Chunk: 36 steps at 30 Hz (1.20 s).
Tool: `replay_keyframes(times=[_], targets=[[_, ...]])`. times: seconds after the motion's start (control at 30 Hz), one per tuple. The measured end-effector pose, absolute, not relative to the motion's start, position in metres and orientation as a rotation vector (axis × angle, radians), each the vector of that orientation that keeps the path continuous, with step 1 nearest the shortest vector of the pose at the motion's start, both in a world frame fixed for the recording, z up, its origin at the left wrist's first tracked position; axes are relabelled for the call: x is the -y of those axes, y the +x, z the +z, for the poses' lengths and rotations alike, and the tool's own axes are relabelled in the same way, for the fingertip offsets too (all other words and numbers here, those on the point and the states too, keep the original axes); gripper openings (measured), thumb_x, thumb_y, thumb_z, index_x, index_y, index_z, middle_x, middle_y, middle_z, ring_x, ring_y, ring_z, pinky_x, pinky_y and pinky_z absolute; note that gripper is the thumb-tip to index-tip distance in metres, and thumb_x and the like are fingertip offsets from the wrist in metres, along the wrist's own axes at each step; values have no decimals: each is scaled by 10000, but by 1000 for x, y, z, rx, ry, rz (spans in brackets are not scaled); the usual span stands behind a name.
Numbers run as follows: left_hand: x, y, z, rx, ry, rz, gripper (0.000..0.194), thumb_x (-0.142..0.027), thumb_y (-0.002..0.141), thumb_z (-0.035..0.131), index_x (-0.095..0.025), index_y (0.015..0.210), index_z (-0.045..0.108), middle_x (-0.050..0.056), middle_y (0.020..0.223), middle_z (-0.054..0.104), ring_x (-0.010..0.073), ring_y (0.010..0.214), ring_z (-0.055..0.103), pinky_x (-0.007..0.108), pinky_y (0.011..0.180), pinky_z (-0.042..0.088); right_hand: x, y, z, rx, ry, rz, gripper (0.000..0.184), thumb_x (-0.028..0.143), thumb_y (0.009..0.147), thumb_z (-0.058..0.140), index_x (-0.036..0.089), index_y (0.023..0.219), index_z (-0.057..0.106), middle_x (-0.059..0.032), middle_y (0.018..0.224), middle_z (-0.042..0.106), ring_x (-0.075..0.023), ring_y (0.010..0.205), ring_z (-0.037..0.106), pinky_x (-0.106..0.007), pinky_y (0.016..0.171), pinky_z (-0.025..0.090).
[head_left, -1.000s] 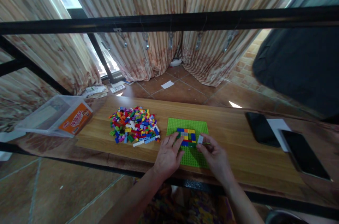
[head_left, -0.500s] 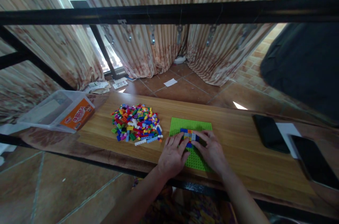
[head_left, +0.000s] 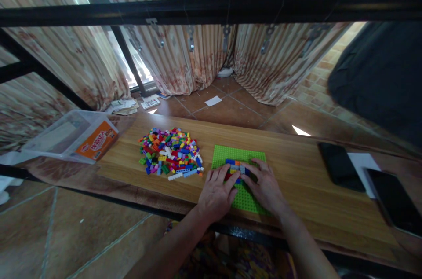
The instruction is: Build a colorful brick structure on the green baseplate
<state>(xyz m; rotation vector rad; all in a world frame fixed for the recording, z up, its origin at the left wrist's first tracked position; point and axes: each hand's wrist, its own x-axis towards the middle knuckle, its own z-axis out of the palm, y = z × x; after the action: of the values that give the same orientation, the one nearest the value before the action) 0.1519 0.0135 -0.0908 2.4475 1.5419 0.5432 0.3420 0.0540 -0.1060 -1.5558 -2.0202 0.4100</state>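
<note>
A bright green studded baseplate (head_left: 245, 200) lies on the wooden board in front of me. Near its middle sits a small block of building bricks (head_left: 234, 167) in blue, grey, orange, yellow and red, partly covered by my fingers. My left hand (head_left: 216, 191) holds the block at its left side, with its index finger reaching over the top. From the right, my right hand (head_left: 264, 185) has its bent fingers and thumb against the block's edge. Which single brick each hand presses cannot be made out.
Loose colourful bricks (head_left: 169, 152) form a pile left of the baseplate. A clear plastic box (head_left: 70, 136) with an orange label stands at the far left. Two dark phones (head_left: 341, 167) and white paper (head_left: 361, 169) lie at the right. A black metal bar (head_left: 211, 11) crosses beyond the board.
The view has shifted slightly. My right hand's fingers have moved a little apart from the top of the bricks; my left index finger reaches further over the block.
</note>
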Motion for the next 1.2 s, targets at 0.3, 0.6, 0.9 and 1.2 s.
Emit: replay_keyframes(times=[0.3,0.6,0.9,1.2], targets=[[-13,153,-91,-1564,2472,528,483,-334,908,503,-289,1387,457,109,1459,387,300,1223,449,515,1028,370,-55,339,-105,1984,-1571,463,329,391,860,568,272,1139,695,-118,1316,516,-287,1198,497,-500,982,429],[-13,153,-91,-1557,2470,557,470,-339,912,493,-285,1378,461,102,1452,397,289,1212,459,518,1027,366,-55,339,-107,1924,-1546,484,282,370,838,597,263,1076,703,-103,1270,552,-279,1168,521,-496,973,451],[-12,152,-88,-1513,2446,595,463,-318,911,492,-261,1370,466,106,1435,426,286,1255,438,513,1052,348,-69,339,-84,2249,-1478,472,213,281,844,571,244,1009,701,-76,1099,639,-243,1023,580,-414,940,465],[-12,152,-86,-1508,2427,610,456,-309,904,506,-253,1355,479,114,1436,428,290,1259,439,513,1046,355,-72,338,-77,2296,-1465,474,193,258,799,617,264,961,721,-62,1075,671,-249,1032,590,-416,937,463]])
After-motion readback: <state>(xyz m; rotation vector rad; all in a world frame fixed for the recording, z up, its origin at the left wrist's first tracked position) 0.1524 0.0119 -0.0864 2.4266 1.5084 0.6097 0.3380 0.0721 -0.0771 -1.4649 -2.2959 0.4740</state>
